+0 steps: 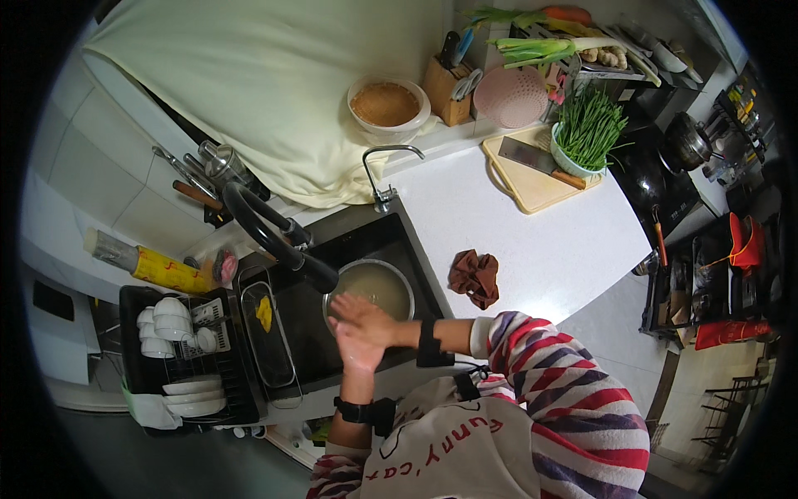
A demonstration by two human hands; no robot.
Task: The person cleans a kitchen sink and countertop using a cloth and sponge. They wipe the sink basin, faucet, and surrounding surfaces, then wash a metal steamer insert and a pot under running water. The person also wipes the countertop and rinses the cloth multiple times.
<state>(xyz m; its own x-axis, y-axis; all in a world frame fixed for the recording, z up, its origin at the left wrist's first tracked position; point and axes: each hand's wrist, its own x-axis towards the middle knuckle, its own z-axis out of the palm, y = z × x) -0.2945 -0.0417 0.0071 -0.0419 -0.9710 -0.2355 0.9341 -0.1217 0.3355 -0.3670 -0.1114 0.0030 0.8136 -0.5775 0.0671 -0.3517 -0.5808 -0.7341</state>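
Observation:
Both of my hands are pressed together over the black sink, near the front rim of a round metal basin [380, 280] filled with cloudy water. My right hand [365, 321] lies across the palm of my left hand [358, 349], with its fingers apart. No object shows in either hand. The skin looks wet. A black pull-out faucet [305, 265] hangs just beyond my fingers, at the basin's left rim. Left of the hands, a wire sink rack [271, 368] holds a yellow cloth [264, 313]. A brown scrunchie [475, 279] lies on the white countertop to the right.
Bowls and plates stand in a black dish rack [243, 399] at left. On the right counter, a cleaver [530, 156] rests on a cutting board [530, 199], beside a bowl of green chives [589, 134]. A thin metal tap [368, 165] rises behind the sink.

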